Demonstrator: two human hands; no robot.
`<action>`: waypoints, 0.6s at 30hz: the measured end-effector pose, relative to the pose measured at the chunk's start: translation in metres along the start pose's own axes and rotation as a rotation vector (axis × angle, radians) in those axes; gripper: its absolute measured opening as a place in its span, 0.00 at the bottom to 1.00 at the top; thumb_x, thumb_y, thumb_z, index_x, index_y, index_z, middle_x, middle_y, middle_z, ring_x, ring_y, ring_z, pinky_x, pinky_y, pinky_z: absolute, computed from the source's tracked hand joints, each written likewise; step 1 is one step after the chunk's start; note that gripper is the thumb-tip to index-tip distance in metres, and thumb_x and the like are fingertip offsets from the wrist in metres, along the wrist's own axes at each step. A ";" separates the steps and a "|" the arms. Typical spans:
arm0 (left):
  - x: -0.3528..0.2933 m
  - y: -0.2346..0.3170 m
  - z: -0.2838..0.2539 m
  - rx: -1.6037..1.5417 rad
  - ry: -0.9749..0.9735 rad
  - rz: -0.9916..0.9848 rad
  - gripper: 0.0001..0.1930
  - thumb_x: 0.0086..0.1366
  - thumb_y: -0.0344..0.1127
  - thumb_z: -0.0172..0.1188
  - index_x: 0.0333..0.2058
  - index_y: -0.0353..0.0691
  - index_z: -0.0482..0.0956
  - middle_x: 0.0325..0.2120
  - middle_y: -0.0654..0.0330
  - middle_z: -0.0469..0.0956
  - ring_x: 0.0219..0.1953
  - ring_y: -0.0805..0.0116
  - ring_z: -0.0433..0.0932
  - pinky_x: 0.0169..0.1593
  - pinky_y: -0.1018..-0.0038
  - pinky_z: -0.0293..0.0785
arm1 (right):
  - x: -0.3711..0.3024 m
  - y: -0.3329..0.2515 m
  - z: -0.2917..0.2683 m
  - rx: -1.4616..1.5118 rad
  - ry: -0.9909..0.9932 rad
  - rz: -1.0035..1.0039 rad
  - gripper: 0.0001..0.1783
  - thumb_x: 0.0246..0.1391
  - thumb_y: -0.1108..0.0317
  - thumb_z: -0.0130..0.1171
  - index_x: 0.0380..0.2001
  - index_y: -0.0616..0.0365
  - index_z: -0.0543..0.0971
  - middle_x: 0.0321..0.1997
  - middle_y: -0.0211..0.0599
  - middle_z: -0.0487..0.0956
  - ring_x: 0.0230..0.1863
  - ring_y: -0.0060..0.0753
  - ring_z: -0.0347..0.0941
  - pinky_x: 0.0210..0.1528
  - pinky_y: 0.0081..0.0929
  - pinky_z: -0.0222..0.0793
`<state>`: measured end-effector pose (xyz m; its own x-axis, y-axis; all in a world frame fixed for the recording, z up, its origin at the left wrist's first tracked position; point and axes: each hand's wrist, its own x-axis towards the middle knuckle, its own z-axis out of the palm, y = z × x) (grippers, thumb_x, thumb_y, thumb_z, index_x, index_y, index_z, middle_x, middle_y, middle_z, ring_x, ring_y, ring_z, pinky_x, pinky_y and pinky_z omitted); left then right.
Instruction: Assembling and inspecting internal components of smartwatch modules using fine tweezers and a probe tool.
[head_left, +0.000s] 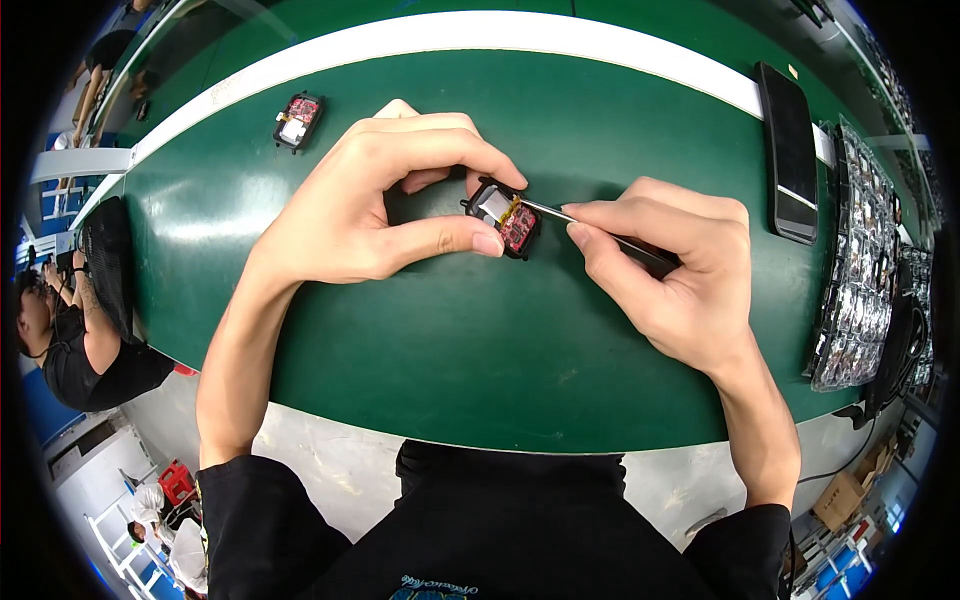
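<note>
Between the thumb and fingers of my left hand [390,195] is a small black device housing [519,238], its inside facing up. A red circuit board, a silvery-white block and a bit of yellow tape or film show within it. My right hand [675,260] grips a thin pair of metal tweezers [622,243] like a pen. The tip of the tweezers reaches the yellow part near the upper edge of the housing; whether it pinches anything is too small to tell. A second similar housing [298,122] with a red board lies on the green table, farther off to the left.
The green table [450,370] has a white strip [480,30] along its far side. A black phone-like slab [788,150] lies at the right, beside clear plastic trays [858,260] of small parts. Dark cables [905,345] hang there. Another person [85,340] sits at the far left.
</note>
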<state>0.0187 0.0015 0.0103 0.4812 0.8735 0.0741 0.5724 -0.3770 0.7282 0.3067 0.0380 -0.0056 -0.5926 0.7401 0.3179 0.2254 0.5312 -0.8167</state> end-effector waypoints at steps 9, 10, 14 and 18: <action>-0.001 -0.002 0.002 0.067 0.023 0.064 0.22 0.57 0.44 0.84 0.46 0.39 0.92 0.37 0.63 0.89 0.39 0.67 0.81 0.47 0.69 0.63 | -0.001 -0.002 0.001 0.011 0.002 0.019 0.06 0.55 0.80 0.73 0.37 0.66 0.92 0.21 0.34 0.79 0.17 0.24 0.72 0.20 0.27 0.62; -0.001 -0.002 0.002 0.068 0.029 0.067 0.22 0.57 0.44 0.84 0.46 0.39 0.92 0.37 0.63 0.89 0.38 0.67 0.81 0.47 0.69 0.63 | 0.000 -0.001 0.000 0.016 0.001 0.009 0.06 0.55 0.80 0.73 0.37 0.66 0.92 0.21 0.34 0.79 0.18 0.24 0.72 0.20 0.27 0.62; 0.002 -0.003 0.003 0.027 0.058 0.091 0.22 0.57 0.45 0.85 0.46 0.40 0.92 0.37 0.64 0.89 0.35 0.69 0.78 0.46 0.70 0.63 | -0.001 0.001 0.001 0.024 0.006 -0.038 0.07 0.53 0.80 0.73 0.37 0.65 0.92 0.21 0.35 0.78 0.17 0.25 0.72 0.20 0.28 0.62; 0.001 0.003 0.002 0.044 0.038 0.044 0.23 0.56 0.44 0.86 0.47 0.41 0.92 0.35 0.65 0.87 0.33 0.70 0.75 0.46 0.70 0.62 | -0.001 0.000 -0.003 -0.036 -0.013 -0.073 0.08 0.53 0.81 0.73 0.38 0.65 0.92 0.21 0.35 0.78 0.18 0.25 0.71 0.20 0.28 0.61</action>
<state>0.0219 0.0004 0.0118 0.4815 0.8664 0.1322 0.5801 -0.4281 0.6929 0.3098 0.0382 -0.0042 -0.6181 0.6939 0.3694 0.2090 0.5981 -0.7737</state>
